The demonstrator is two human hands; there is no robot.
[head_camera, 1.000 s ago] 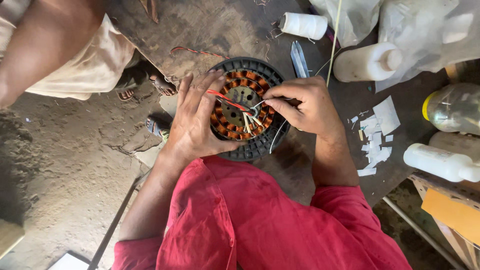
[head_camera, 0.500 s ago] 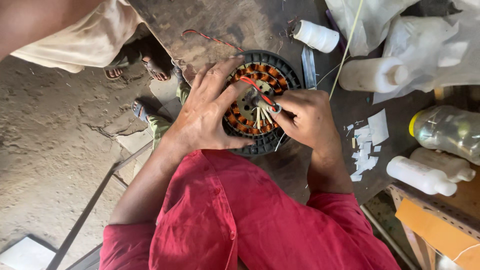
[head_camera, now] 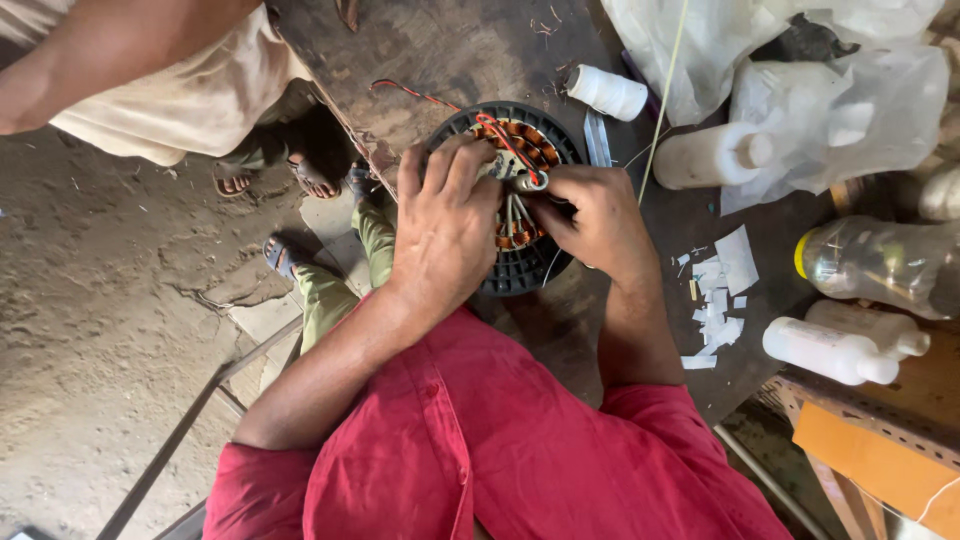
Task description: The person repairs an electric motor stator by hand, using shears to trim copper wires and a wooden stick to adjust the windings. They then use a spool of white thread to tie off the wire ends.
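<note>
A round black motor stator (head_camera: pixel 530 268) with copper windings lies on a dark worn bench (head_camera: pixel 470 50). My left hand (head_camera: pixel 445 225) lies flat over its left half, fingers spread on the windings. My right hand (head_camera: pixel 590 215) pinches a bundle of pale wire leads (head_camera: pixel 512 212) at the stator's centre. A red wire (head_camera: pixel 505 142) runs from the leads across the windings and off to the upper left. My red sleeves fill the lower frame.
White plastic bottles (head_camera: pixel 835 350) and a clear bottle with a yellow cap (head_camera: pixel 870 262) stand at right, near paper scraps (head_camera: pixel 725 285). A white thread spool (head_camera: pixel 608 92) and plastic bags (head_camera: pixel 800 70) lie behind. Another person's arm (head_camera: pixel 110 50) and sandalled feet (head_camera: pixel 300 175) are at upper left.
The view has shifted right and closer. My right hand has moved in to the stator's centre and my left hand has slid further over the windings.
</note>
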